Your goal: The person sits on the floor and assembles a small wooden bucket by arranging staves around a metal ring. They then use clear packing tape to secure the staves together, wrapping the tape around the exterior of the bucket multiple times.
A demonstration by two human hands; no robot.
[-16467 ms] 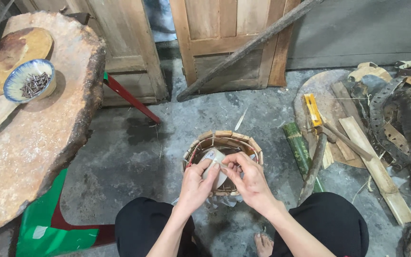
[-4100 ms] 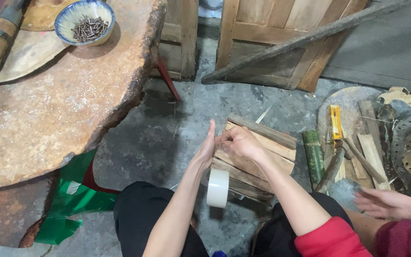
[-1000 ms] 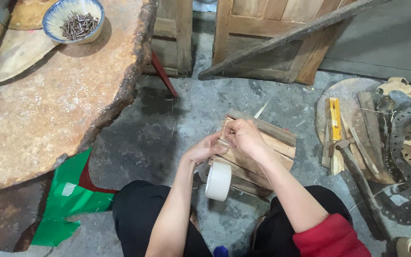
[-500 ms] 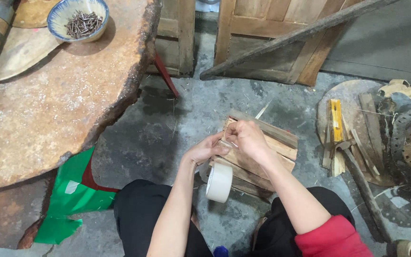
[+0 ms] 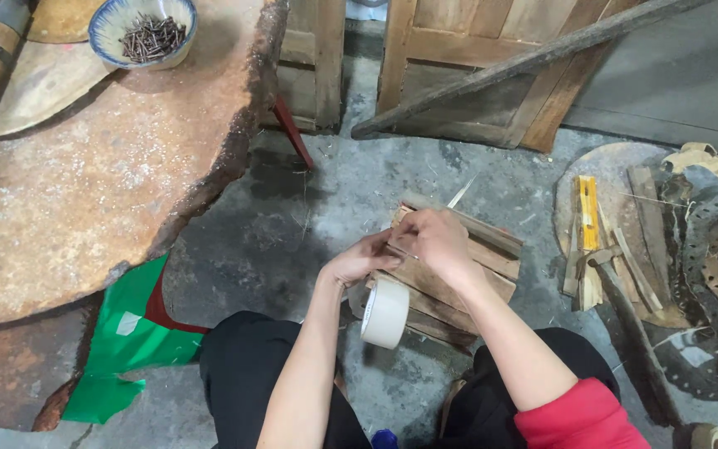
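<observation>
A bundle of flat wooden slats (image 5: 479,270) lies on the concrete floor in front of my knees. My right hand (image 5: 435,239) is curled over the bundle's near left end. My left hand (image 5: 361,259) pinches at that same end, fingers closed against the slats where the tape leads up. A roll of pale tape (image 5: 386,313) hangs on its edge just below my left hand, beside the bundle. Exactly where the tape sticks is hidden by my fingers.
A rough slab table (image 5: 110,183) at left carries a blue-rimmed bowl of nails (image 5: 147,29). A green sheet (image 5: 122,341) lies under it. Wooden doors and a leaning pole (image 5: 533,58) stand behind. At right a round wooden block (image 5: 617,175) bears a yellow-handled tool (image 5: 588,213) and slats.
Earlier my hands held a round woven basket; later my left hand stood open beside the slat bundle. Over the last second both hands have stayed at the bundle's end, barely shifting.
</observation>
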